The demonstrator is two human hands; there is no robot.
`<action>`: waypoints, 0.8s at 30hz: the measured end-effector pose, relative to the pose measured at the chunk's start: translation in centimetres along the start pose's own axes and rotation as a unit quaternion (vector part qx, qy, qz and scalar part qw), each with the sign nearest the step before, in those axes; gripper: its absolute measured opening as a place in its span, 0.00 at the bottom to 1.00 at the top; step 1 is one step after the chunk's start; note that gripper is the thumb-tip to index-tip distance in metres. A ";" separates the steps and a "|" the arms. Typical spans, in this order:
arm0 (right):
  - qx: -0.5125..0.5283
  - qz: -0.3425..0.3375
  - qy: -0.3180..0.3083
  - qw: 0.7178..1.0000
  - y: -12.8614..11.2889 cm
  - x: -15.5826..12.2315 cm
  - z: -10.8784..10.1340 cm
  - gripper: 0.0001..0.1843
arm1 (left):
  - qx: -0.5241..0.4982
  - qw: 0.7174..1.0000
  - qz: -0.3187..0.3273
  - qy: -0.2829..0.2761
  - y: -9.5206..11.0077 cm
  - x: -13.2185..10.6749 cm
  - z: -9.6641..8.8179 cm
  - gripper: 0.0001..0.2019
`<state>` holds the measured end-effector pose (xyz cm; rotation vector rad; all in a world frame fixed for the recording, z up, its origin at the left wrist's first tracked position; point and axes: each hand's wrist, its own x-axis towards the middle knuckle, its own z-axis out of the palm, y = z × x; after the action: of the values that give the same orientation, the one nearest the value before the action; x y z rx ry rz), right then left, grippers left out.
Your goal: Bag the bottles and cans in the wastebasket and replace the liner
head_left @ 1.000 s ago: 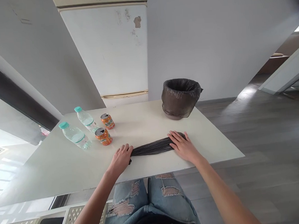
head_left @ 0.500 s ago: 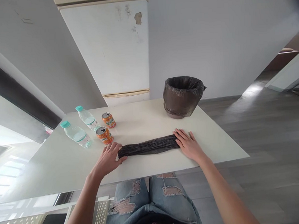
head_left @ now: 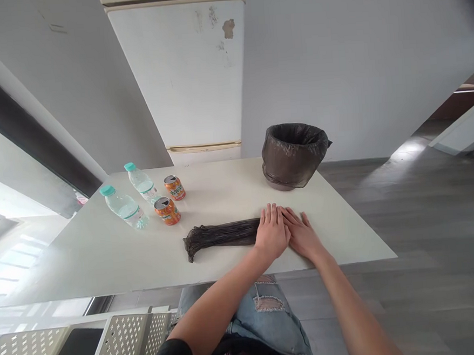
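A black plastic garbage bag [head_left: 228, 234], gathered into a long narrow strip, lies across the white table [head_left: 137, 265]. Its left end is bunched and flares out loosely. My left hand [head_left: 272, 232] rests flat on the strip near its right end, fingers stretched out and pointing away from me. Right beside it, touching it, my right hand [head_left: 301, 235] lies over the bag's right end with fingers extended. That end is hidden beneath my hands. Both hands are open and press down on the bag.
Two orange soda cans [head_left: 167, 211] and two clear plastic bottles with teal caps [head_left: 125, 208] stand at the table's left. A bin lined with a dark bag [head_left: 294, 154] stands at the back right. Behind is a white refrigerator [head_left: 189, 78]; a perforated plastic rack [head_left: 120, 340] sits below left.
My left hand has let go of the bag's left end and moved right, next to my right hand. The freed left end has spread slightly. My right hand stays in place.
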<state>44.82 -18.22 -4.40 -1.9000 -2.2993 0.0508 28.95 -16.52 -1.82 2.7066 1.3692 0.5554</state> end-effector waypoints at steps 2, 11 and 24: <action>-0.007 -0.001 0.002 1.000 0.0 0.0 0.1 0.34 | -0.003 1.000 -0.010 -0.028 -0.6 0.6 0.9 0.32; -0.012 0.035 -0.015 0.999 -0.7 0.4 -0.2 0.33 | 0.042 0.995 -0.058 -0.066 -6.5 -3.3 -0.1 0.32; 0.002 0.043 -0.039 0.998 -0.8 0.5 -0.4 0.36 | 0.063 0.986 -0.138 -0.066 -18.3 -13.8 -6.8 0.30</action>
<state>44.04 -17.95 -3.83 -2.0295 -2.2622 0.1436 5.16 -17.08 -3.30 2.5251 1.7560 0.2711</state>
